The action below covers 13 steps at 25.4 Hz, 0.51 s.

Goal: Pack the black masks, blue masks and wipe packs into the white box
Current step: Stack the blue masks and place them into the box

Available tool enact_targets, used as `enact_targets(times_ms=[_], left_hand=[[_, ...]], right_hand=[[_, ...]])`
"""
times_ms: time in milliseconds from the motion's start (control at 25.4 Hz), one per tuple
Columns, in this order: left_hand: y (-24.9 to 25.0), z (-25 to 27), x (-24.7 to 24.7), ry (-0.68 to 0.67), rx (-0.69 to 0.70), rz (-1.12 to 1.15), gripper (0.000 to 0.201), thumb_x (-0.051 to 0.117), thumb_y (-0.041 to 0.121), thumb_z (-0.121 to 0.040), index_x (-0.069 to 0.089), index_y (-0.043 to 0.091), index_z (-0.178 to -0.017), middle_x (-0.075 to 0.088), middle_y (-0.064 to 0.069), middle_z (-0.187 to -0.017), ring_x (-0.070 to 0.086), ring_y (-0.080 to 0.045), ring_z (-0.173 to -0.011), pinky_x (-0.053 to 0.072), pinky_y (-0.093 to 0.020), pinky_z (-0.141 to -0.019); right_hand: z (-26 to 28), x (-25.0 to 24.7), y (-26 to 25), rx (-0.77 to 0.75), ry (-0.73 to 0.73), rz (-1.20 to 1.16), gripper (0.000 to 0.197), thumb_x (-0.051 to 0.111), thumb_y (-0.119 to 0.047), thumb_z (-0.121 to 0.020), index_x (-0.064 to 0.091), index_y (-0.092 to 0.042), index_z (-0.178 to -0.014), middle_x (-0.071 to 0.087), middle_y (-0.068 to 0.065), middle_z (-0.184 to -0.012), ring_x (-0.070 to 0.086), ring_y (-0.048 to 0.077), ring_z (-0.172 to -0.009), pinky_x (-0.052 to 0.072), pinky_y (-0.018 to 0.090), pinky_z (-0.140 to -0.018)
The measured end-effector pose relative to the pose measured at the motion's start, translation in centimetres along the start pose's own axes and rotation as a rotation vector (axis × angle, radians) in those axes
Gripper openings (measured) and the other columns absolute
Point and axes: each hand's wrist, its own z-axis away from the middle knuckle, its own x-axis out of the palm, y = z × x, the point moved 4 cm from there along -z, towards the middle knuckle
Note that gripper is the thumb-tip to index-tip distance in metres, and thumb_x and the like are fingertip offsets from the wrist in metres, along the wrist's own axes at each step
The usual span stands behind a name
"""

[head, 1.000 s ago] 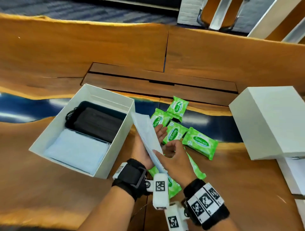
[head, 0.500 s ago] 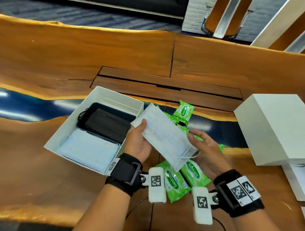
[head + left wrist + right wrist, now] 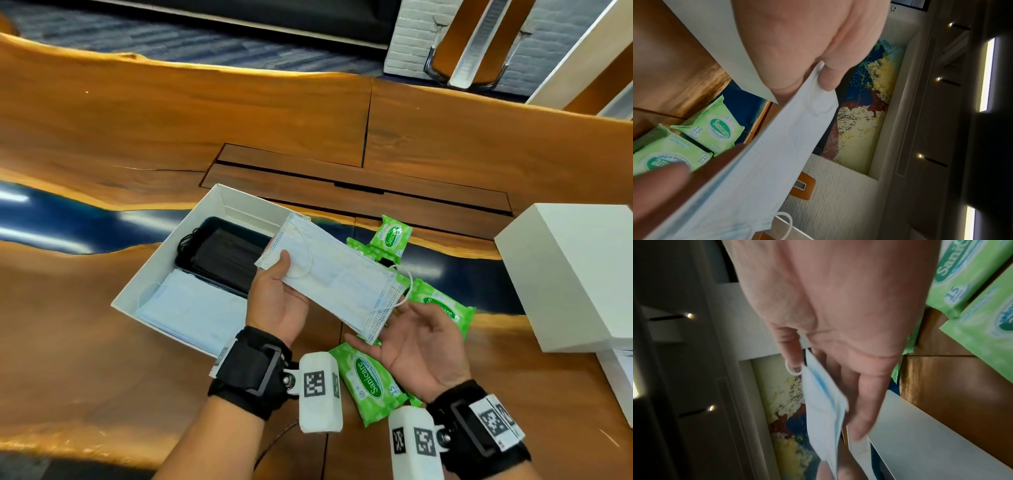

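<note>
My left hand (image 3: 277, 301) grips a stack of blue masks (image 3: 339, 277), thumb on top and fingers underneath, just right of the white box (image 3: 161, 270). My right hand (image 3: 418, 342) lies palm up with straight fingers under the stack's right end, by a dangling ear loop. In the box lie black masks (image 3: 226, 260) at the back and blue masks (image 3: 191, 308) at the front. Green wipe packs (image 3: 368, 377) lie on the table under and beyond my hands. The left wrist view shows the held masks (image 3: 766, 162) edge-on; the right wrist view shows their end (image 3: 824, 402) beside my fingers.
A closed white box (image 3: 575, 274) stands at the right on the wooden table, with more white material (image 3: 616, 380) below it. A dark recessed panel (image 3: 342, 178) runs behind the open box. More wipe packs (image 3: 442, 308) lie between my hands and the closed box.
The stack of blue masks went from upright to flat and shifted left toward the box. My right hand let go of its end and now lies palm up beneath it.
</note>
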Motion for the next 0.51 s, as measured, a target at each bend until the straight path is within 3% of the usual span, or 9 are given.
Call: enact_targets(times_ms=[79, 197, 354, 433, 511], left_hand=[[-0.1, 0.2, 0.0, -0.001, 0.031, -0.036, 0.042, 0.043, 0.006, -0.1, 0.047, 0.011, -0.142, 0.06, -0.016, -0.135, 0.059, -0.033, -0.123, 0.049, -0.051, -0.1], [0.1, 1.0, -0.2, 0.013, 0.067, -0.187, 0.042, 0.05, 0.004, -0.096, 0.05, 0.012, -0.138, 0.062, -0.015, -0.132, 0.058, -0.032, -0.122, 0.046, -0.051, -0.103], [2.3, 1.5, -1.0, 0.069, -0.005, -0.638, 0.033, 0.053, 0.038, -0.097, 0.061, 0.017, -0.121, 0.067, -0.014, -0.118, 0.062, -0.034, -0.113, 0.052, -0.06, -0.087], [2.6, 1.5, -1.1, 0.047, -0.068, -0.789, 0.034, 0.049, 0.044, -0.099, 0.063, 0.02, -0.118, 0.066, -0.016, -0.115, 0.065, -0.035, -0.104, 0.059, -0.054, -0.072], [1.6, 1.6, -0.7, 0.007, -0.104, -0.895, 0.028, 0.049, 0.037, -0.1, 0.061, 0.023, -0.121, 0.065, -0.015, -0.115, 0.068, -0.036, -0.098, 0.06, -0.047, -0.063]], right_hand=[[-0.8, 0.3, 0.5, -0.013, 0.108, 0.084, 0.041, 0.049, -0.021, -0.092, 0.057, -0.008, -0.13, 0.062, 0.018, -0.131, 0.057, 0.038, -0.122, 0.05, 0.056, -0.094], [-2.0, -0.1, 0.5, -0.147, 0.282, 0.286, 0.045, 0.067, -0.005, -0.079, 0.061, -0.002, -0.123, 0.069, 0.018, -0.119, 0.063, 0.037, -0.113, 0.047, 0.058, -0.099], [-1.6, 0.1, -2.1, -0.243, 0.333, 0.494, 0.037, 0.071, 0.009, -0.071, 0.06, -0.005, -0.103, 0.07, 0.018, -0.109, 0.068, 0.032, -0.096, 0.059, 0.044, -0.082], [-1.4, 0.7, -3.1, -0.232, 0.278, 0.518, 0.043, 0.079, -0.01, -0.067, 0.059, -0.009, -0.105, 0.069, 0.015, -0.108, 0.069, 0.028, -0.092, 0.06, 0.04, -0.075], [-1.4, 1.1, -2.9, -0.191, 0.295, 0.492, 0.053, 0.076, -0.041, -0.069, 0.058, -0.015, -0.112, 0.07, 0.01, -0.109, 0.07, 0.025, -0.092, 0.058, 0.047, -0.076]])
